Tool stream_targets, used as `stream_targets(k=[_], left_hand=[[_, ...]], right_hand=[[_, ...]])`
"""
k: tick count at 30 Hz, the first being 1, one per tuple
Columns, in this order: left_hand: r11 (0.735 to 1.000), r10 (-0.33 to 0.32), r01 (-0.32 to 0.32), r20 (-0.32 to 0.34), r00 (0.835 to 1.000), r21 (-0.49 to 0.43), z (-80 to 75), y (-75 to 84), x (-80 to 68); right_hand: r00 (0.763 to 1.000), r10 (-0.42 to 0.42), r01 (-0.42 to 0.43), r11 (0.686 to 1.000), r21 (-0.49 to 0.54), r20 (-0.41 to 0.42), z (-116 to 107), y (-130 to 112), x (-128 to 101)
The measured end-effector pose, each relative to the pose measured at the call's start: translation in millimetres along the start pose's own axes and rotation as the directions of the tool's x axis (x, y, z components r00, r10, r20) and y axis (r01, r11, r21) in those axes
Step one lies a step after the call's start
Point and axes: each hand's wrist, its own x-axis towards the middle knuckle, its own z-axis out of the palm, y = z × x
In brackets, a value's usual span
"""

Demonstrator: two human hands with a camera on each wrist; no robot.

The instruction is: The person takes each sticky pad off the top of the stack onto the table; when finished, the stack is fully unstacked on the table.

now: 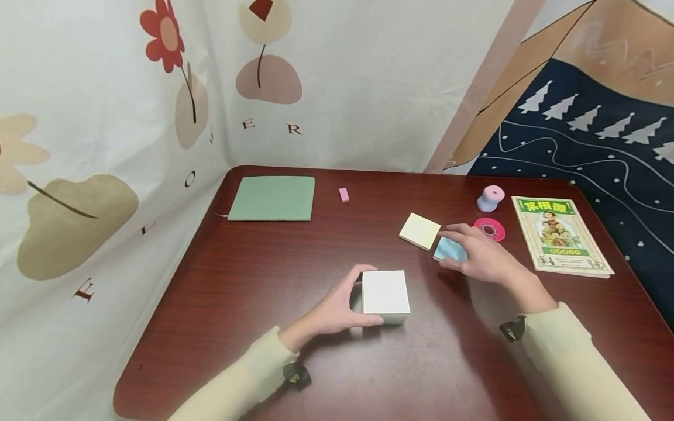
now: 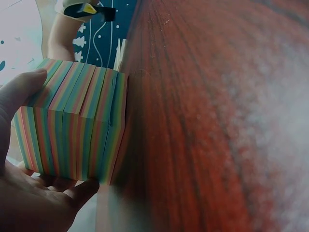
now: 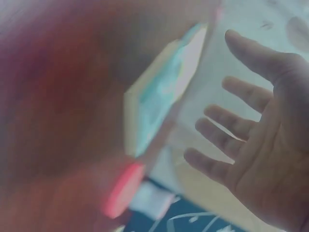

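Note:
My left hand (image 1: pixel 337 307) holds a thick stack of sticky notes (image 1: pixel 385 292) from its left side, thumb on one side and fingers on the other. The stack has a white top, and the left wrist view shows its sides striped in pink, yellow, green and blue (image 2: pixel 72 140). Over to the right, my right hand (image 1: pixel 487 260) reaches above a small blue sticky note pad (image 1: pixel 449 249), partly covering it. In the right wrist view its fingers (image 3: pixel 227 137) are spread and nothing lies between them. A pale yellow sticky note pad (image 1: pixel 419 231) lies just beyond the blue one.
Beyond the right hand lie a pink ring (image 1: pixel 498 228) and a pink-and-white spool-shaped item (image 1: pixel 489 200). An illustrated book (image 1: pixel 560 237) is at the right. Farther back are a small pink block (image 1: pixel 344 195) and a green notebook (image 1: pixel 274 199). Printed curtains hang along the dark red table (image 1: pixel 253 263).

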Motion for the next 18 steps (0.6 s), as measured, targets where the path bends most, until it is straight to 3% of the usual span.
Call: stream_targets(k=[6, 12, 18], left_hand=[[1.000, 0.002, -0.002, 0.002, 1.000, 0.009, -0.5, -1.3, -0.4], [1.000, 0.003, -0.003, 0.012, 1.000, 0.027, -1.1, -1.5, -0.2], [1.000, -0.011, 0.010, 0.025, 1.000, 0.026, -1.2, -1.9, -0.2]], right_hand=[[0.983, -0.184, 0.184, 0.982, 0.048, -0.004, -6, -50, -2], [0.923, -0.385, 0.384, 0.920, 0.074, -0.006, 0, -97, -6], [0.878, -0.476, 0.473, 0.879, 0.051, 0.059, 17, -123, -10]])
